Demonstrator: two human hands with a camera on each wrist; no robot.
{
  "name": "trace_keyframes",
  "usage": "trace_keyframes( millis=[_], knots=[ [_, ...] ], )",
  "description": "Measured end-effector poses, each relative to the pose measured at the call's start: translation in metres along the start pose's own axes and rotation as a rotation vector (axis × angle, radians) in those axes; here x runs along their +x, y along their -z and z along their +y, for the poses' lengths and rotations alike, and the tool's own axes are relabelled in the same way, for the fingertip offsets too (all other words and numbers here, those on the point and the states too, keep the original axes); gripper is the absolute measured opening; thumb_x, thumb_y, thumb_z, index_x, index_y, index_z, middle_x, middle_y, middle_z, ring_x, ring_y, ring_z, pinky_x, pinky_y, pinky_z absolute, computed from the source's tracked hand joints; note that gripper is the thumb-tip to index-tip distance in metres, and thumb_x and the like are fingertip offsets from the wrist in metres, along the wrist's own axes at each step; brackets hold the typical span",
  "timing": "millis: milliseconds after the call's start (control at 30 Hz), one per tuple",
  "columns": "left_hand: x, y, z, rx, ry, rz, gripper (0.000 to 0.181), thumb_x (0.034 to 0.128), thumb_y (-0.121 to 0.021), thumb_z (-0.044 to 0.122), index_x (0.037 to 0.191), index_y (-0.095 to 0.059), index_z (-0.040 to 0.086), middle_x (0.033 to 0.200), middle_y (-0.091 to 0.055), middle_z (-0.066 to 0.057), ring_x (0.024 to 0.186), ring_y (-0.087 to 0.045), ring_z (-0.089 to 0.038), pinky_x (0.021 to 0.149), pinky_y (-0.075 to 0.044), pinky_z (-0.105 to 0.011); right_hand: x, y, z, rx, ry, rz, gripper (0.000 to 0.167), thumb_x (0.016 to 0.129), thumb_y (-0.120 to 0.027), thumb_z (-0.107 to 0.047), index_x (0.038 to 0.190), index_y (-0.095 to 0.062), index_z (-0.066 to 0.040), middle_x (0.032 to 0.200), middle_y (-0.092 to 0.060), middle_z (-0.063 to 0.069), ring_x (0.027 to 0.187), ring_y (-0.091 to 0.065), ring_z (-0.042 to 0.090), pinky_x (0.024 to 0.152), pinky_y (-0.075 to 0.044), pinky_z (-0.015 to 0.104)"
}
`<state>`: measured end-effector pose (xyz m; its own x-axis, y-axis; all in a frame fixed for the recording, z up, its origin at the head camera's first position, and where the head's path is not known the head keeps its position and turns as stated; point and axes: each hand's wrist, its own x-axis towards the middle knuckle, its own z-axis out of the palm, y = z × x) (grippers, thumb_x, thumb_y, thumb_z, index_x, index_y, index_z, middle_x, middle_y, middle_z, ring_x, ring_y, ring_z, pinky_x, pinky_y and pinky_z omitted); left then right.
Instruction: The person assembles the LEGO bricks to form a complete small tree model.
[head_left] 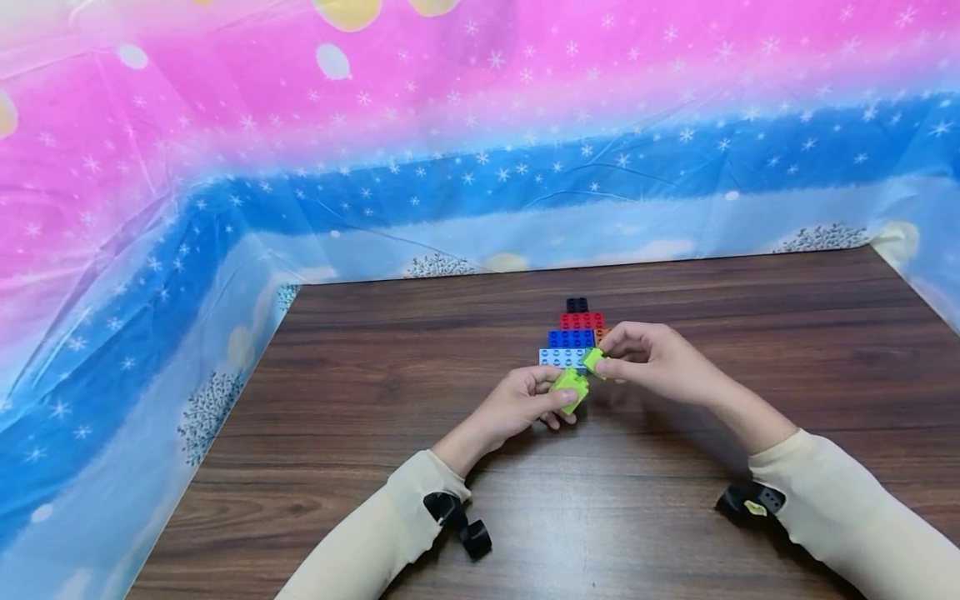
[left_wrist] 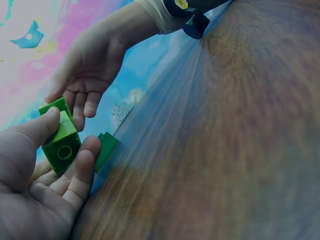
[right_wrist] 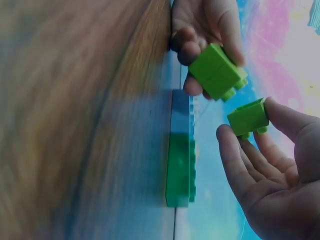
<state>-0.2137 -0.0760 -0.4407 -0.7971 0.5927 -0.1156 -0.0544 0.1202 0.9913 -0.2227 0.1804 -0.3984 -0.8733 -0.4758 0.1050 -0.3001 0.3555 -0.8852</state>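
Your left hand (head_left: 517, 404): thumb and fingers closed round a lime-green block (head_left: 570, 392), a seam across its side, studs toward your other hand in the right wrist view. Your right hand (head_left: 663, 358): thumb and fingertips pinching a smaller lime-green brick (head_left: 594, 362), its hollow side toward the block — the two pieces near each other but apart, held above the table. Behind and below them, on the dark wood-grain table (head_left: 360, 375), one group of studded bricks in rows: a black brick (head_left: 577, 305), farthest from you; a red brick (head_left: 581, 321), next; a blue brick (head_left: 572, 339), with an orange brick (head_left: 599, 336) at its right end, partly hidden by your right fingers; a light blue brick (head_left: 561, 357), nearest of these. A green brick (right_wrist: 178, 170), on the table in line with a blue piece, seen from your right wrist. Also present: your cream sleeves (head_left: 367, 533), black wrist devices (head_left: 450, 510), and a pink-and-blue snowflake cloth (head_left: 525, 100) behind the table.
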Motion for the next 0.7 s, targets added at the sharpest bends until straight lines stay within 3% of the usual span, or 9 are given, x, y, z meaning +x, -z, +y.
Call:
trace_keyframes(
  millis=[333, 700],
  knots=[
    [0.001, 0.001, -0.001, 0.008, -0.015, -0.020, 0.029, 0.1075, -0.063, 0.013, 0.132, -0.064, -0.003, 0.108, -0.076, -0.020, 0.084, -0.074, -0.011, 0.072, -0.059, -0.026, -0.001, -0.012, -0.003, 0.001, 0.017, 0.040, 0.019, 0.096, -0.079, -0.014, 0.111, -0.070, -0.004, 0.107, -0.075, 0.009, 0.097, -0.073, 0.022, 0.085, -0.059, 0.032],
    [0.000, 0.002, -0.003, 0.027, -0.049, -0.031, 0.030, 0.1075, -0.063, 0.013, 0.133, -0.065, -0.002, 0.105, -0.076, -0.022, 0.084, -0.075, -0.014, 0.072, -0.059, -0.029, -0.002, -0.019, -0.002, -0.032, 0.096, 0.070, 0.016, 0.094, -0.081, -0.009, 0.109, -0.076, -0.006, 0.102, -0.078, 0.005, 0.087, -0.073, 0.017, 0.076, -0.061, 0.030]
  ],
)
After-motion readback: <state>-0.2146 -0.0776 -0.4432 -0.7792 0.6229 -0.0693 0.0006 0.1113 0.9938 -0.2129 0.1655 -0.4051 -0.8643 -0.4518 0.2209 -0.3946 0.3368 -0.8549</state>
